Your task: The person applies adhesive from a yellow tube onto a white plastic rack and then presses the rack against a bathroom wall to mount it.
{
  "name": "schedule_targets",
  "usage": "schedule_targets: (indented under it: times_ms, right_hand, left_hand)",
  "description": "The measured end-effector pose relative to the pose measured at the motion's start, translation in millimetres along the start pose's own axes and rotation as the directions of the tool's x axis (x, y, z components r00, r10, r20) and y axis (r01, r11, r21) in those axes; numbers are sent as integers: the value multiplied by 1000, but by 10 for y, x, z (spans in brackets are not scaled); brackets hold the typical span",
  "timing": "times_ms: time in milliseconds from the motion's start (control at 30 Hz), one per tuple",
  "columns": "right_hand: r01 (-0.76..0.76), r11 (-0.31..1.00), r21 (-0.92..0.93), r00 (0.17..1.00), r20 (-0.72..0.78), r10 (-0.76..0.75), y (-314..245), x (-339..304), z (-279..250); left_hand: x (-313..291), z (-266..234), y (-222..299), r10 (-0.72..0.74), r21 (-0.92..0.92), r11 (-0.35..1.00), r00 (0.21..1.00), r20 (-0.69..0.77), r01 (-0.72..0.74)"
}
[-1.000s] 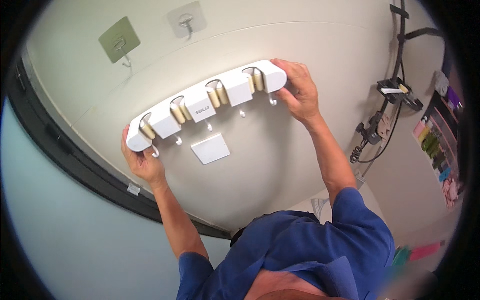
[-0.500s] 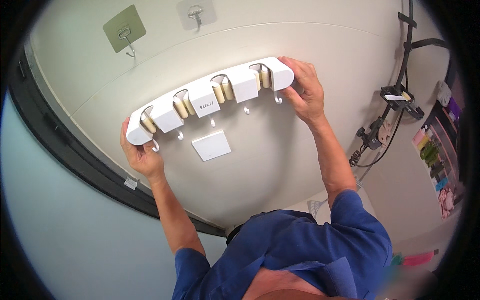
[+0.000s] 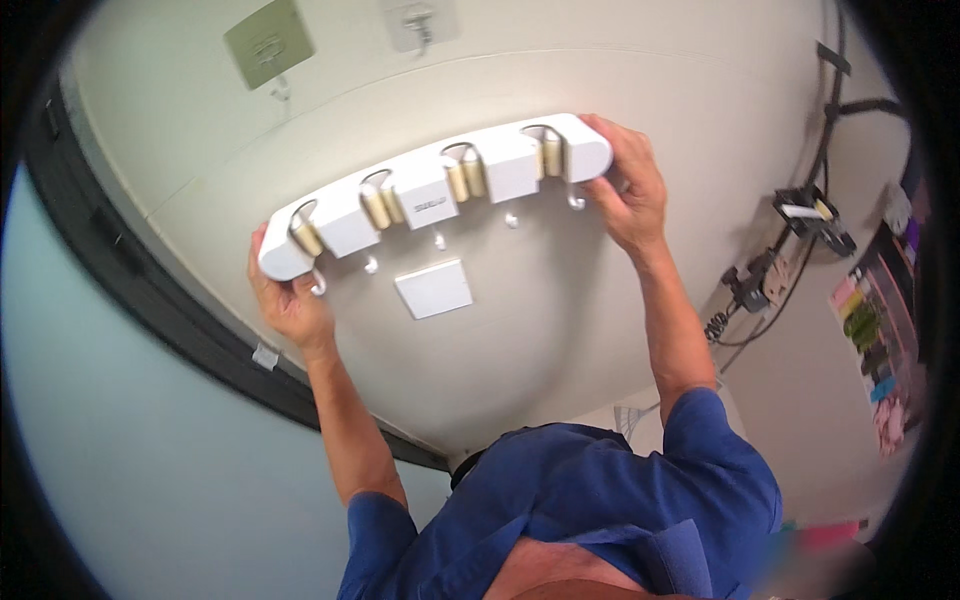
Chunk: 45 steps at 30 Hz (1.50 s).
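Note:
A long white mop and broom holder [image 3: 430, 200] with rounded ends, cream rollers in several slots and small white hooks below spans the space between my hands. My left hand [image 3: 290, 300] grips its left end, thumb underneath and fingers round the outer side. On the right end, my right hand [image 3: 632, 185] is closed, thumb below and fingers at the top and side. The holder tilts, its right end higher in the picture. Its back faces the pale wall [image 3: 560, 300]; whether it touches the wall I cannot tell.
Below the holder is a white wall plate [image 3: 434, 289]. Above it hang a green-backed hook [image 3: 268, 45] and a clear-backed hook [image 3: 420, 25]. A dark door frame [image 3: 190, 290] curves along the left. At right are a black shower fixture with cable [image 3: 810, 215] and a shelf of small items [image 3: 872, 345].
The whole view has shifted slightly, so the holder and both hands sit a little further right in the picture. My grip on both ends is the same.

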State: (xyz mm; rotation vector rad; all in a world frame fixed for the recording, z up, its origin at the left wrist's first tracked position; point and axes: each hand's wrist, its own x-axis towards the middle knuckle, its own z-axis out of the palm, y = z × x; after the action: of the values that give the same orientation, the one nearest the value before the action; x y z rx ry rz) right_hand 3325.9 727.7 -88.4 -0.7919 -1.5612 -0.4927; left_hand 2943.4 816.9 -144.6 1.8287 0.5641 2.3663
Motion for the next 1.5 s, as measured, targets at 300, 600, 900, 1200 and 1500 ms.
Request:
schedule_targets:
  times_ms: [300,600,900,1200,1500]
  right_hand:
    - [-14,1000,6,1000,2,14,-945,-230,1223]
    - [-74,991,112,997,-19,76,-1054,-490,1752]
    - [-48,997,64,999,-1,48,73,-425,961]
    - [-2,998,62,1000,-6,2,1422,-559,-12]
    - [-17,1000,25,1000,-8,17,1188,-640,482]
  left_hand:
    - [320,-1321,-527,58,-136,989,997,49,-51]
    - [302,-1713,-1018,58,-136,989,997,54,-51]
    - [-39,-407,-979,-27,-105,994,999,37,31]
    - [-697,1129,-870,-59,-74,995,998,20,61]
    - [-566,697,-1239,-70,-84,994,997,13,71]
